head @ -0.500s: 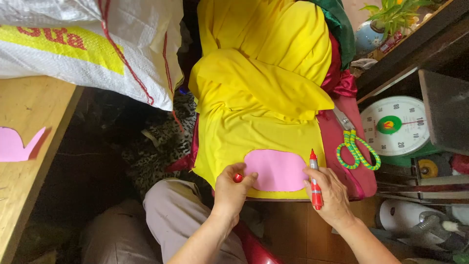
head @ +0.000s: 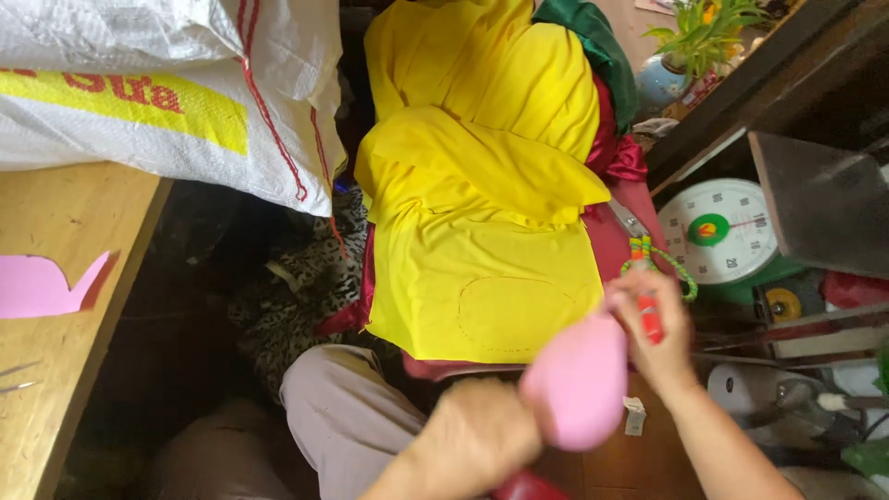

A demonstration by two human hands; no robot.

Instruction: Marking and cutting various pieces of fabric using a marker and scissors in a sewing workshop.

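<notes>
The left hand [head: 482, 433], blurred, was low in the view, closed on the lower edge of a rounded pink paper template [head: 579, 380] and holding it up off the cloth. The right hand [head: 653, 333], blurred too, was just beside the template's upper right edge; its fingers were curled around a red marker pen [head: 651, 319]. Whether that hand also touched the template could not be told. Just above and left of both hands lay a flat sheet of yellow fabric [head: 482, 268], spread over a dark red surface [head: 616, 245], with a thin rounded outline [head: 519, 310] drawn on its lower part. More yellow cloth was heaped behind it, with a fold of green cloth [head: 602, 46] at the top right of the heap. A pair of scissors with green beaded handles [head: 648, 255] lay on the red surface just right of the fabric's edge, near the right hand. Farther right stood a round white dial scale with a green base [head: 727, 236]. Below the hands was the person's knee in light grey-beige trousers [head: 343, 417]. Well to the left, a wooden counter [head: 56, 407] carried a pink paper offcut [head: 42, 285], and a large white woven sack with a yellow band and red stitching [head: 157, 83] rested above it. A potted plant [head: 699, 37] stood at the top right.
</notes>
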